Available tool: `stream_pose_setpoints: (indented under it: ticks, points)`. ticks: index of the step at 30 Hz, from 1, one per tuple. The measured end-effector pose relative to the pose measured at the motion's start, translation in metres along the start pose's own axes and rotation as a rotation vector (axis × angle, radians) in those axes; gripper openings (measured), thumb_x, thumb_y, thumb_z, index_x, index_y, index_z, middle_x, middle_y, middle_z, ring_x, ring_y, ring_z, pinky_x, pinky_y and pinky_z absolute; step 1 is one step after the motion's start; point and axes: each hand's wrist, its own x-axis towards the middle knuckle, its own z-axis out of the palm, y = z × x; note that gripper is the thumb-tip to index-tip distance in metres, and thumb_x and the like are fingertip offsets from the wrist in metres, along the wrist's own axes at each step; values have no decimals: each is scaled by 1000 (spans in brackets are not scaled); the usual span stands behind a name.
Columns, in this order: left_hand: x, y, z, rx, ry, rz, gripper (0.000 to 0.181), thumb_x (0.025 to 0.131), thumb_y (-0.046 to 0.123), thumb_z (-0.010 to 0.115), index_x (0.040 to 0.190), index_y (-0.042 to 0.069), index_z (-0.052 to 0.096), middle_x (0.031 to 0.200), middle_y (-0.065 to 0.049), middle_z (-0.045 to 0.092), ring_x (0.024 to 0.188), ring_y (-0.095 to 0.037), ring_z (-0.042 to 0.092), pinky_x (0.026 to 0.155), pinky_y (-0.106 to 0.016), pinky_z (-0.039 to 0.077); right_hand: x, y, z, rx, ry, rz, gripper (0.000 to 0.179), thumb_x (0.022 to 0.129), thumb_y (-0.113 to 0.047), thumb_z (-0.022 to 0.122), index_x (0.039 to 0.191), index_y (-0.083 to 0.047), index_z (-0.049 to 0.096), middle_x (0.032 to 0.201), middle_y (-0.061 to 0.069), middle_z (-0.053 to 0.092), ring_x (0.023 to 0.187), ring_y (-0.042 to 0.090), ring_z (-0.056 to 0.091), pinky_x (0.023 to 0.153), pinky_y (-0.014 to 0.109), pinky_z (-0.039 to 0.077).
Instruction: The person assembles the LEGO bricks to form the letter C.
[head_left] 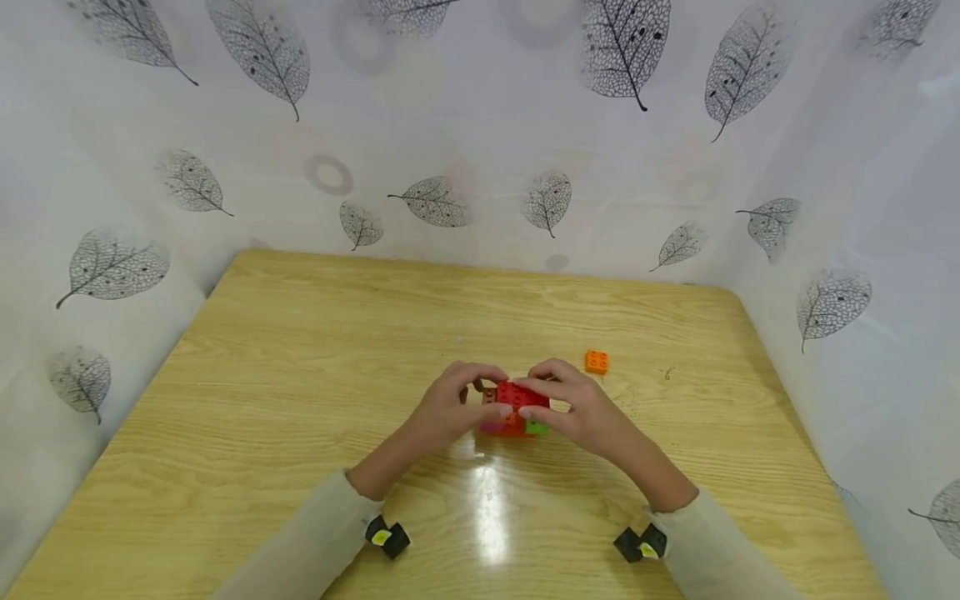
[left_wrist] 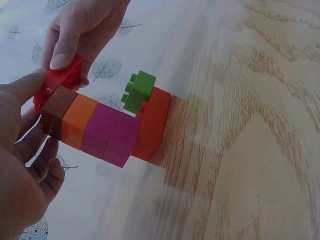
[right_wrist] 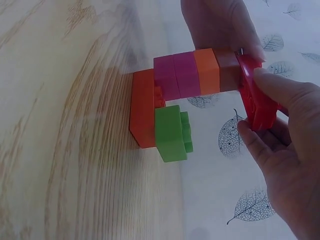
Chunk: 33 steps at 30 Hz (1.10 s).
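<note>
A long red toy brick [head_left: 523, 392] sits on top of a stack of bricks, overhanging to the right. My left hand [head_left: 442, 407] pinches its left end between thumb and fingers, next to the brown brick [left_wrist: 60, 107]. My right hand [head_left: 588, 410] grips the overhanging part, thumb in front and fingers behind. Beneath the brown brick come an orange brick [right_wrist: 207, 71] and two purple bricks [right_wrist: 186, 74]. They rise from one end of an orange-red base brick [left_wrist: 156, 117], which rests on the table. A green brick [right_wrist: 169, 132] stands on the base's other end, below the red brick.
A small orange brick [head_left: 596, 361] lies on the wooden table [head_left: 315, 333] behind and right of my right hand. A pale cloth with leaf prints [head_left: 480, 150] hangs behind the table and along both sides.
</note>
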Motion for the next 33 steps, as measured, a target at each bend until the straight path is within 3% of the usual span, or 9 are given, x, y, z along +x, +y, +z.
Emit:
stream_pose_setpoints:
  ticks: [5,14,20,28,33]
  points:
    - [0,0,2,34,24,11,32,88,35,80,117,29,69,106,10,62,96,-34,51,71,-32,38,0,0,0,4,-4,19,43,85,-8,80,126,-4,69,118,6,63,94,13,59,68,30,54]
    - [0,-1,1,55,21,26,33,87,38,79,116,26,70,106,9,62,100,-34,52,77,-35,40,-8,0,-2,51,-29,175,47,89,-15,78,134,-12,63,122,-1,64,104,12,60,86,40,56]
    - [2,3,0,54,-6,0,35,87,39,79,118,27,69,108,8,61,101,-32,52,77,-35,41,-16,5,-3,69,0,188,41,89,-12,77,128,-14,65,118,-2,65,102,12,61,87,39,55]
    - [5,6,2,159,-28,56,33,88,41,78,119,31,70,113,14,63,101,-17,50,81,-38,47,-18,7,-2,83,14,190,39,89,-11,77,126,-14,67,118,-2,66,102,12,62,87,39,56]
    - [5,7,3,121,-12,39,30,87,35,80,115,32,71,113,14,63,101,-16,49,84,-47,49,-20,15,-12,157,-23,228,45,92,-10,73,135,-12,61,125,4,64,111,20,61,93,42,54]
